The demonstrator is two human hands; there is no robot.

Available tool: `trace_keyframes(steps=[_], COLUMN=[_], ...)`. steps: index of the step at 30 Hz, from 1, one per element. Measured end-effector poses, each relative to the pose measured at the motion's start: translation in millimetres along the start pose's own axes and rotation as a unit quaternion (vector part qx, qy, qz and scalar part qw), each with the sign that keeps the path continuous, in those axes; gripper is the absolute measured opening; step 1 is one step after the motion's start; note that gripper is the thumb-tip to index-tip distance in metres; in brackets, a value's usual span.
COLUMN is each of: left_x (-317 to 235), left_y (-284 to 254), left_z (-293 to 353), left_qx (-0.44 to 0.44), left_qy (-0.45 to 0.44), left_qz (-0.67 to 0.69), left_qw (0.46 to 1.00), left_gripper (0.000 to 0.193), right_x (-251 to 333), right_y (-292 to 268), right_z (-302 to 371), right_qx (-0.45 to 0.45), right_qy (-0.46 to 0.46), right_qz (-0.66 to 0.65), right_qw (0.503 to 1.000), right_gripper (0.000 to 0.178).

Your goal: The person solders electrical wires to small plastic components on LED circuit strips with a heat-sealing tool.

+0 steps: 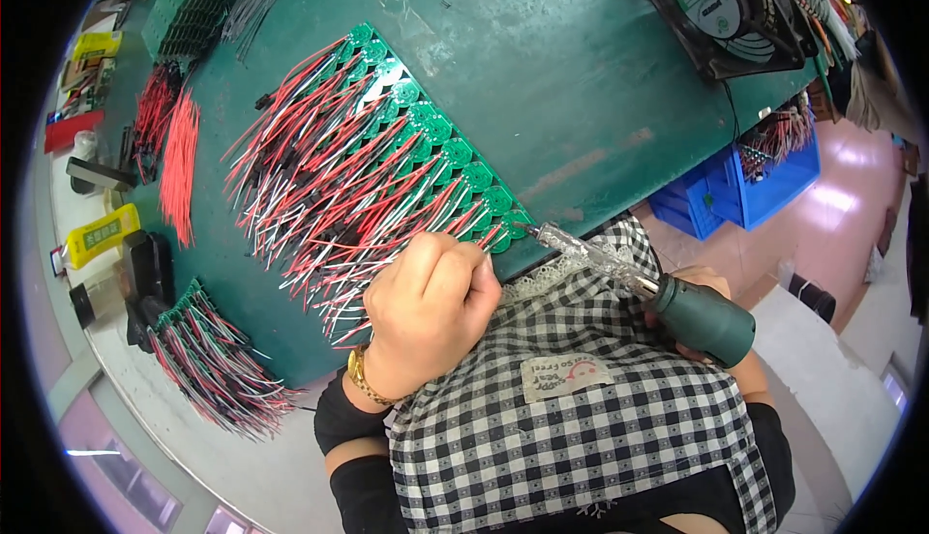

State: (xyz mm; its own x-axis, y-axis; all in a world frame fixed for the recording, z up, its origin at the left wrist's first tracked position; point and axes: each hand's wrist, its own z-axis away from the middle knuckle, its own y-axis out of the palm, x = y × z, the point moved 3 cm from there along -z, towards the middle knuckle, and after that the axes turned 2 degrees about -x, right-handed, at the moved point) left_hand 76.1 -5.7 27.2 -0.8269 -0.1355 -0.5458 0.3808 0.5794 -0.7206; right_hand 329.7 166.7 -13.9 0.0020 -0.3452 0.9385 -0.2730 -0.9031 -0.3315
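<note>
My left hand (431,311) is closed over the near end of a bundle of red, white and black wires (319,186). What its fingers pinch is hidden. The wires fan leftward from a panel of round green circuit boards (455,152) lying slantwise on the table. In my right hand (702,282) is a soldering gun (702,316) with a dark green body, and its shaft points left. Its tip is at the panel's near right corner; I cannot tell whether it touches. The gun's body partly hides my right fingers.
On the green table (571,79) a black fan (721,12) stands far right. Stacked green boards (189,12), red wires (179,166) and another wired board bundle (218,365) lie left. Blue crates (774,181) sit below the right edge. A yellow packet (102,234) is far left.
</note>
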Motion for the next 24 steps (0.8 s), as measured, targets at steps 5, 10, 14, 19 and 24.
trace_keyframes(steps=[5, 10, 14, 19, 24], left_x=[-0.9, -1.0, -1.8, -2.0, -2.7], left_y=[0.1, -0.6, 0.1, -0.2, -1.0], left_z=[-1.3, -4.9, -1.4, -2.2, -0.2], left_qx=[0.005, 0.022, 0.023, 0.023, 0.025], left_qy=[-0.004, -0.002, 0.001, 0.004, -0.001], left_qz=[-0.003, 0.011, -0.013, -0.015, -0.028], left_qw=[1.0, 1.0, 1.0, 1.0, 0.999], left_gripper=[0.02, 0.021, 0.021, 0.022, 0.022], right_x=[4.4, 15.4, 7.6, 7.5, 34.8], right_y=[2.3, 4.5, 6.9, 7.8, 6.7], right_z=[-3.7, -11.9, -15.2, -12.1, -19.7], right_qx=[-0.002, -0.038, 0.011, -0.031, -0.064], right_qy=[0.003, 0.043, 0.043, 0.03, 0.309], right_qz=[0.01, -0.012, 0.008, -0.056, -0.122], right_qw=[1.0, 0.998, 0.999, 0.997, 0.941], right_gripper=[0.04, 0.024, 0.026, 0.038, 0.072])
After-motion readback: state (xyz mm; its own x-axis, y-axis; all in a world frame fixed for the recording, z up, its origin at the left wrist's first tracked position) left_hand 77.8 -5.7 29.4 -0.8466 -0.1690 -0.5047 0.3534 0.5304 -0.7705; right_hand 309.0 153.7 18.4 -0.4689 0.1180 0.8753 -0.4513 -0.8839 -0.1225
